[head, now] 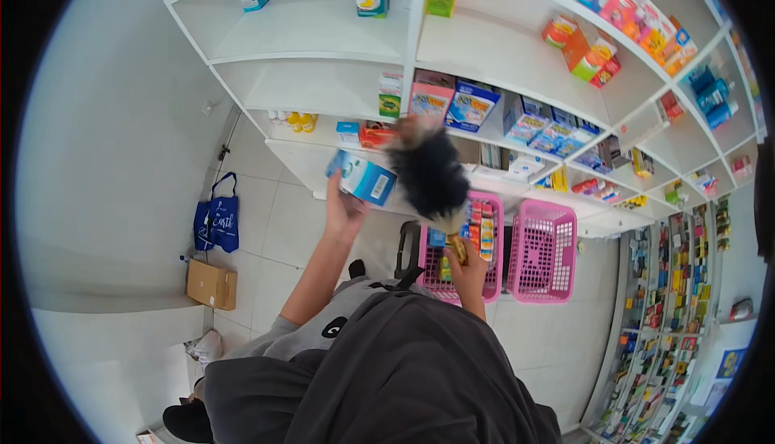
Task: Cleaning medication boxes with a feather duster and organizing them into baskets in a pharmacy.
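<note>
My left hand [346, 209] grips a blue and white carton [363, 177], which is tilted in the air in front of the white shelves. In my right hand [469, 271] is the handle of a feather duster [430, 174]. Its dark, fluffy head points up towards the shelves and is blurred. The duster's head stands to the right of the carton, apart from it or nearly so; the blur hides the exact gap. Below the duster a pink plastic basket [497, 250] holds several small cartons, partly covered by my right hand.
A second pink basket [544, 250] stands to the right. White shelving [315, 29] with medicine boxes rises ahead. On the left floor are a blue tote bag [217, 220] and a cardboard box [209, 283]. A rack of packages [666, 286] lines the right side.
</note>
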A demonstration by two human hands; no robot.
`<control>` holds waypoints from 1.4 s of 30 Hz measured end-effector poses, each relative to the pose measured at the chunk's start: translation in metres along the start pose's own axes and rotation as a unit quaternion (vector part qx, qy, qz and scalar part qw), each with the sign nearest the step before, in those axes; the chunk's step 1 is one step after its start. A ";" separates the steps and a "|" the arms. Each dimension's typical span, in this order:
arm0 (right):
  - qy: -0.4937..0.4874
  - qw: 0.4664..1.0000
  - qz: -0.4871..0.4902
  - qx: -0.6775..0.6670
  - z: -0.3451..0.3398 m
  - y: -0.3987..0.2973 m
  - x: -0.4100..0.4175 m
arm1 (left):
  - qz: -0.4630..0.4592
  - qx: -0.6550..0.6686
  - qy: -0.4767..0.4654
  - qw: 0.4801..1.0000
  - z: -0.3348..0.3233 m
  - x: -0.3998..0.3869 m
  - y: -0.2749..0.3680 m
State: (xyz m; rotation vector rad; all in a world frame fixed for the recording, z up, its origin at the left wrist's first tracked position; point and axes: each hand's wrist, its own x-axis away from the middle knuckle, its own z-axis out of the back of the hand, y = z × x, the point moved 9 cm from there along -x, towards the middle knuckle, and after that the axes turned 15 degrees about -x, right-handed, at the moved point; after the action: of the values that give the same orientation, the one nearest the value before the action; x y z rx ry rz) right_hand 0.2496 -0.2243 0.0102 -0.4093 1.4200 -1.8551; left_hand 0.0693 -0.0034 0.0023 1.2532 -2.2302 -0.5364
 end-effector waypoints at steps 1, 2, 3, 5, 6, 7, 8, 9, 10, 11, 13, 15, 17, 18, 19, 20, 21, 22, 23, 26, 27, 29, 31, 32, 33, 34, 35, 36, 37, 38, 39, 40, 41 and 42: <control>0.014 1.000 -0.009 -0.007 0.000 0.004 -0.004 | -0.085 -0.050 0.015 0.995 0.005 -0.012 0.033; 0.028 0.999 -0.018 -0.014 0.000 0.008 -0.008 | -0.169 -0.099 0.030 0.980 0.010 -0.024 0.070; 0.025 0.999 -0.014 -0.015 -0.005 0.004 -0.011 | -0.249 -0.146 0.057 0.956 0.010 -0.032 0.109; 0.011 1.000 -0.017 -0.008 -0.022 0.007 -0.012 | -0.384 -0.287 0.096 0.872 -0.008 -0.040 0.187; -0.001 1.000 -0.012 -0.005 -0.035 -0.002 -0.013 | -0.436 -0.379 0.110 0.808 -0.022 -0.041 0.222; -0.009 1.000 -0.018 0.005 -0.048 0.001 -0.011 | -0.495 -0.415 0.110 0.755 -0.037 -0.042 0.251; -0.020 0.999 -0.022 0.015 -0.062 0.006 -0.010 | -0.550 -0.449 0.112 0.695 -0.052 -0.042 0.277; -0.027 1.000 -0.002 0.006 -0.075 0.004 -0.012 | -0.545 -0.466 0.111 0.688 -0.064 -0.049 0.295; -0.024 1.000 -0.012 0.005 -0.086 0.007 -0.012 | -0.539 -0.482 0.106 0.683 -0.073 -0.063 0.309; -0.022 1.000 -0.022 0.002 -0.097 0.009 -0.012 | -0.568 -0.539 0.128 0.609 -0.079 -0.077 0.325; -0.015 1.000 -0.022 -0.009 -0.112 0.005 -0.014 | -0.589 -0.599 0.179 0.512 -0.087 -0.096 0.343; -0.018 0.998 -0.047 -0.021 -0.123 -0.003 -0.018 | -0.577 -0.606 0.202 0.509 -0.083 -0.114 0.353; -0.008 0.999 -0.049 -0.018 -0.124 0.001 -0.019 | -0.556 -0.617 0.223 0.510 -0.074 -0.138 0.362; -0.005 0.998 -0.062 -0.010 -0.124 0.007 -0.020 | -0.554 -0.619 0.217 0.513 -0.071 -0.150 0.366; 0.015 0.998 -0.054 -0.019 -0.121 0.014 -0.018 | -0.548 -0.614 0.203 0.531 -0.067 -0.162 0.370; 0.027 0.998 -0.062 -0.003 -0.116 0.022 -0.017 | -0.540 -0.609 0.188 0.550 -0.063 -0.176 0.374; 0.034 0.997 -0.068 0.014 -0.113 0.025 -0.016 | -0.549 -0.602 0.158 0.558 -0.058 -0.195 0.384; 0.044 0.997 -0.058 0.000 -0.109 0.019 -0.017 | -0.555 -0.616 0.146 0.540 -0.058 -0.211 0.390; 0.049 0.997 -0.061 0.002 -0.104 0.023 -0.015 | -0.561 -0.628 0.134 0.523 -0.061 -0.225 0.396; 0.063 0.995 -0.079 0.023 -0.094 0.035 -0.012 | -0.536 -0.662 0.141 0.505 -0.045 -0.279 0.432; 0.065 0.994 -0.080 0.024 -0.094 0.032 -0.012 | -0.523 -0.678 0.166 0.489 -0.046 -0.286 0.435; 0.071 0.991 -0.115 0.011 -0.093 0.029 -0.011 | -0.520 -0.691 0.233 0.445 -0.040 -0.289 0.439; 0.082 0.990 -0.111 0.024 -0.091 0.030 -0.009 | -0.649 -0.603 0.396 0.242 -0.066 -0.236 0.413; 0.086 0.990 -0.104 0.033 -0.091 0.031 -0.008 | -0.649 -0.603 0.394 0.245 -0.072 -0.238 0.406; 0.084 0.991 -0.103 0.034 -0.092 0.030 -0.009 | -0.637 -0.661 0.328 0.223 -0.083 -0.249 0.396; 0.076 0.990 -0.115 0.037 -0.095 0.032 -0.010 | -0.621 -0.713 0.259 0.199 -0.092 -0.259 0.384; 0.068 0.989 -0.127 0.039 -0.097 0.034 -0.010 | -0.571 -0.761 0.256 0.171 -0.090 -0.274 0.377; 0.065 0.989 -0.127 0.041 -0.099 0.035 -0.010 | -0.569 -0.762 0.257 0.171 -0.086 -0.277 0.379; 0.066 0.990 -0.118 0.037 -0.101 0.035 -0.011 | -0.549 -0.772 0.275 0.164 -0.081 -0.283 0.382; 0.066 0.991 -0.109 0.032 -0.102 0.034 -0.012 | -0.529 -0.781 0.293 0.156 -0.076 -0.288 0.385; 0.065 0.991 -0.110 0.033 -0.104 0.033 -0.013 | -0.528 -0.782 0.293 0.156 -0.074 -0.291 0.385; 0.065 0.991 -0.109 0.033 -0.105 0.030 -0.014 | -0.528 -0.775 0.307 0.162 -0.072 -0.292 0.388; 0.065 0.992 -0.107 0.033 -0.107 0.027 -0.015 | -0.529 -0.767 0.322 0.168 -0.069 -0.292 0.390; 0.065 0.992 -0.107 0.034 -0.108 0.025 -0.015 | -0.528 -0.768 0.322 0.168 -0.067 -0.295 0.391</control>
State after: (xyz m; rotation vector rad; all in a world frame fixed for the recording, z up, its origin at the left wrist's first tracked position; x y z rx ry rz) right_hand 0.1989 -0.1422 -0.0463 -0.4290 1.4406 -2.1299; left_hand -0.0193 0.4392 0.2046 0.8868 0.8068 -1.5415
